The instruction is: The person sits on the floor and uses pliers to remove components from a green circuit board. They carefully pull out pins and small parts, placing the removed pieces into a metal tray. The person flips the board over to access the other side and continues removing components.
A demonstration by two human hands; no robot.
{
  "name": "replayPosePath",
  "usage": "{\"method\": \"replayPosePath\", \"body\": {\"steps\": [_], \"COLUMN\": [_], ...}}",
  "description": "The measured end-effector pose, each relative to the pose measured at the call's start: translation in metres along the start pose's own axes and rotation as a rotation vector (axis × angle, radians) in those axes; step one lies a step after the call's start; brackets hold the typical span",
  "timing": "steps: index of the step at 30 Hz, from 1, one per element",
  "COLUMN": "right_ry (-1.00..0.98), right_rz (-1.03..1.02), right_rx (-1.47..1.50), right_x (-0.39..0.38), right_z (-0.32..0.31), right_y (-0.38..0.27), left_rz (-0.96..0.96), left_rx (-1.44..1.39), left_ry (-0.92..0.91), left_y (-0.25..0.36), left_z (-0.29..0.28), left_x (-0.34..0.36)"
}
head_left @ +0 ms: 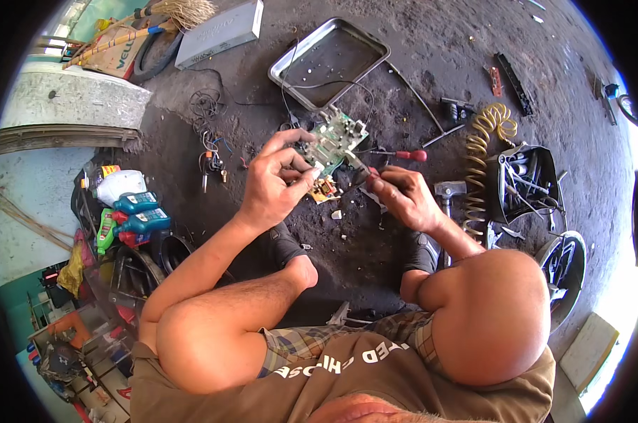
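A green circuit board (326, 144) with metal-coloured parts along its edges is held up off the ground in front of me. My left hand (275, 173) grips its left side, fingers bent round the edge, a small white piece (317, 168) at the thumb tip. My right hand (407, 197) is closed on a red-handled tool (372, 176), whose metal end meets the board's right side. The tool's exact kind is partly hidden by my fingers. Just under the board shows a smaller yellowish board (326, 189) with components.
A metal tray (280, 68) lies ahead on the dark ground. A red screwdriver (410, 155), a hammer (449, 189), a coiled yellow hose (474, 151) and a black tool container (499, 190) are to the right. Bottles (141, 220) and a wire tangle (206, 104) are left.
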State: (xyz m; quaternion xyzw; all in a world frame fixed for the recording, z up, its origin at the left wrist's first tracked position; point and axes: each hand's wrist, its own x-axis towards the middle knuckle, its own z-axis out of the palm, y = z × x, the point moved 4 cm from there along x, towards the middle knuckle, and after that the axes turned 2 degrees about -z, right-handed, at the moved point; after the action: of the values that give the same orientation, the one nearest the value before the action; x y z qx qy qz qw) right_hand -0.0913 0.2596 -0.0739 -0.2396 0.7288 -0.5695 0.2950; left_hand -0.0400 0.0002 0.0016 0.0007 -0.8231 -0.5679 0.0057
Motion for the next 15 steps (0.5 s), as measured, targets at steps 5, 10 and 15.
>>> {"method": "replayPosePath", "body": {"steps": [5,10,15], "right_ry": [-0.041,0.014,-0.041], "right_rz": [-0.070,0.161,-0.025], "right_rx": [-0.298,-0.245,0.062], "right_x": [-0.007,-0.009,0.003], "right_z": [0.016,0.013,-0.004], "right_y": [0.015,0.011,-0.018], "left_rz": [-0.001,0.138,0.236], "left_rx": [-0.012,0.039,0.178], "left_ry": [0.047,0.068,0.099], "left_y": [-0.003,-0.004,0.001], "left_z": [-0.011,-0.008,-0.008], "left_x": [-0.003,-0.003,-0.006]}}
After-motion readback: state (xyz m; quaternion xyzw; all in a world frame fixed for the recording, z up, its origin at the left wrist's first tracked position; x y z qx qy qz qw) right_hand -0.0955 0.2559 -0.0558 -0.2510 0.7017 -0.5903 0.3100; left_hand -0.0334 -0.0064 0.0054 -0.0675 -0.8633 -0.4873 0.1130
